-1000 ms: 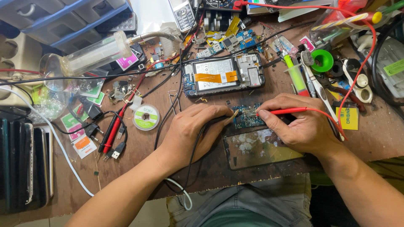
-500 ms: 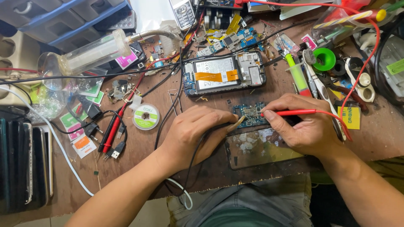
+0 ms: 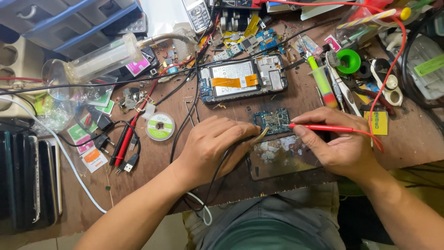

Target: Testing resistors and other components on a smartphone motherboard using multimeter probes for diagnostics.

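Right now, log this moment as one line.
left hand: black probe | right hand: red probe on circuit board | opened phone behind

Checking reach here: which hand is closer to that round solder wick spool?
Left. The left hand lies just right of the solder wick spool; the right hand is far right, beyond the circuit board.

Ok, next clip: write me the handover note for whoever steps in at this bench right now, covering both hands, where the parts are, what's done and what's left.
Right hand: holds the red probe, its tip on the right edge of the small blue circuit board.
Left hand: holds a black lead; its tip sits at the board's lower left edge.
Parts: the board lies on the wooden bench, just below the opened phone with its back off. A glass panel lies beneath the board, between the hands.
Done: phone opened, board out, both probes placed.
Left: the board is not refitted and the phone is not closed.
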